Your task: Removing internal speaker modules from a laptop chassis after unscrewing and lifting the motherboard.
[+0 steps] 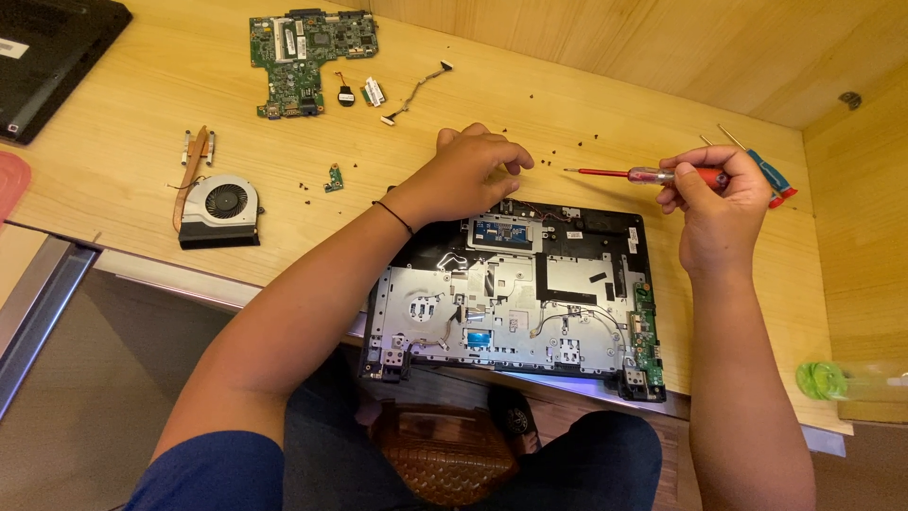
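The wooden counter (123, 151) carries everything here. Largest on it is the opened laptop base (515, 303), lying flat at the near edge with its long axis running left to right and its bare metal frame facing up. It sits below and between the two hands, its far edge just under the left hand.

A black laptop lid (47, 52) lies at the far left corner. The green circuit board (307, 57) rests well beyond the left hand, and the cooling fan (219, 210) with its copper pipe lies off to the left, well apart from both hands.

The left hand (473, 170) hovers over the far edge of the base, fingers curled down with the tips pinched together; I cannot tell whether they hold something small. The right hand (714, 203) is clenched around the red screwdriver (643, 175), held above the counter just beyond the far right corner of the base. Its long axis lies nearly level, the tip pointing left toward the left hand.

A blue screwdriver (771, 175) lies just behind the right hand. Small dark screws (553, 156) are scattered between the hands.
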